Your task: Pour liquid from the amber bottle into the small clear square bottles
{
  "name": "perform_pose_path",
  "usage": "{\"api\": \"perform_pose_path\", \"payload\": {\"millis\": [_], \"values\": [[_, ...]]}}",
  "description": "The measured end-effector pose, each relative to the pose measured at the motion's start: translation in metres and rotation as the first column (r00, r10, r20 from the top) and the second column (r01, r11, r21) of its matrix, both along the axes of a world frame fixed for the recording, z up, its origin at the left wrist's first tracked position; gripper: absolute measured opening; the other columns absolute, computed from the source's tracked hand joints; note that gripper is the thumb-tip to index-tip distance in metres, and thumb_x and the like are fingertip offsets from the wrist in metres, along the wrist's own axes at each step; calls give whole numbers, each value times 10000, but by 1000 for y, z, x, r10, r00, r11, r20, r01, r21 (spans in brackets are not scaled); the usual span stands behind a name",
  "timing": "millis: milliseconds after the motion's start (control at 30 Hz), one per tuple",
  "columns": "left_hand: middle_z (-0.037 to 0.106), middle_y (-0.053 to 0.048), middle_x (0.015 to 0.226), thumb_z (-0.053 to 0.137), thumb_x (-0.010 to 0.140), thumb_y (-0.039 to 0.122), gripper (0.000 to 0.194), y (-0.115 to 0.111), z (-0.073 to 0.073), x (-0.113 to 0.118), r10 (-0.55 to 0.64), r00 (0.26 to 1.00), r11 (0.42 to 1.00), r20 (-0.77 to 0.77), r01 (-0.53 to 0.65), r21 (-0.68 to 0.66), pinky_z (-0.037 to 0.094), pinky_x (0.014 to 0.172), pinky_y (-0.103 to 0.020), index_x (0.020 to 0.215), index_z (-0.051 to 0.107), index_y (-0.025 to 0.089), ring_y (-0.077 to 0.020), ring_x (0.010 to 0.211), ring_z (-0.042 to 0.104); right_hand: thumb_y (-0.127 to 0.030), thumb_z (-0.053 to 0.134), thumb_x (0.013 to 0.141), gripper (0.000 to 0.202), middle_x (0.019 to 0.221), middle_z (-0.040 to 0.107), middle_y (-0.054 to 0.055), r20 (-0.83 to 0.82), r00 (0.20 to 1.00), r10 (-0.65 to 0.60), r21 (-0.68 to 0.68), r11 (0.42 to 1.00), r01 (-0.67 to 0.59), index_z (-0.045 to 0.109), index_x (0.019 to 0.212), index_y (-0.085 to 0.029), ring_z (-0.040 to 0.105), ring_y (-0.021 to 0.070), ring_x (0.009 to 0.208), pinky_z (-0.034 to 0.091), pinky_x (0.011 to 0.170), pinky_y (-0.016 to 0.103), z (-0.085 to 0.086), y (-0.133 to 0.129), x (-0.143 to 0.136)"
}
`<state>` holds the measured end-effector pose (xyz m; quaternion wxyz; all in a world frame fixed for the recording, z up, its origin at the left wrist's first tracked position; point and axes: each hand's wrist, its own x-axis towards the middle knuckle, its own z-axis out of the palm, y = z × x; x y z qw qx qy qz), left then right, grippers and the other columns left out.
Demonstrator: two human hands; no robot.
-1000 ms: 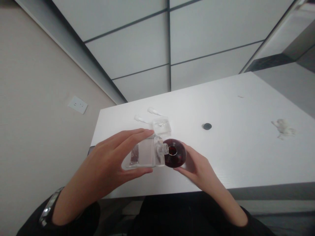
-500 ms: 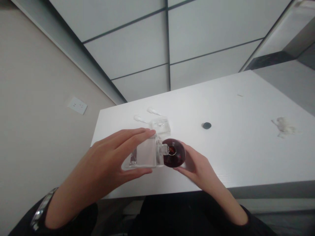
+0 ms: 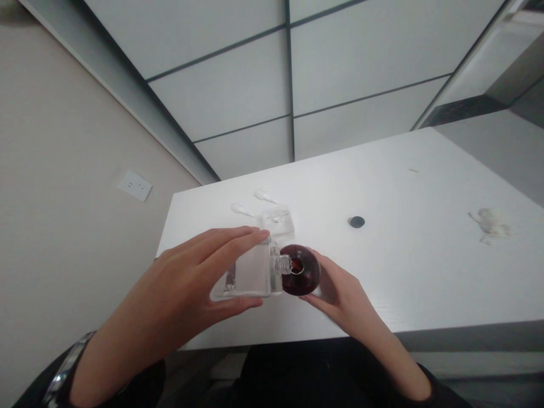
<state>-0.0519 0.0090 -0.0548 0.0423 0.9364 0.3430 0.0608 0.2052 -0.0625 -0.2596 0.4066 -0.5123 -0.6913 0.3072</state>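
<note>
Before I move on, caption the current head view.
Left hand holds clear bottle sideways, neck at mouth of dark-red bottle held by right hand.

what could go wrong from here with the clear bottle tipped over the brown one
The neck of the clear bottle is right at the narrow opening of the brown bottle, so a small slip might send any liquid onto the white table. The left hand alone grips the clear bottle, so it could slide. If the right hand loosens, the brown bottle might shift.
</note>
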Motion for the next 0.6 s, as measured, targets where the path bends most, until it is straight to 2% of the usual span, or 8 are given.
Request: {"api": "perform_pose_path", "payload": {"millis": [100, 233, 600], "values": [[727, -116, 1467, 606, 1043, 624, 612, 0, 0, 0, -1, 1000, 1000, -3, 1, 6, 658, 1064, -464, 1527, 539, 256, -318, 1294, 745, -400, 768, 964, 708, 1547, 667, 109, 14, 1000, 10, 9, 1000, -10, 470, 1600, -313, 693, 309, 1370, 609, 1127, 533, 0, 0, 0], [743, -106, 1440, 555, 1063, 632, 588, 1, 0, 1, -27, 999, 999, -23, 28, 28, 674, 1037, -452, 1513, 517, 256, -296, 1272, 758, -406, 765, 971, 712, 1555, 661, 107, 23, 1000, 9, 22, 1000, -10, 448, 1603, -322, 686, 302, 1381, 604, 1134, 531, -1, 0, 0], [734, -126, 1446, 532, 1080, 613, 558, 1, 0, 1, -23, 999, 999, -29, 23, 31, 671, 1043, -471, 1508, 510, 255, -312, 1284, 750, -392, 756, 976, 696, 1541, 669, 116, 29, 1000, 9, 26, 1000, -9, 449, 1596, -315, 695, 311, 1367, 614, 1120, 545, -3, -1, -1]]}}
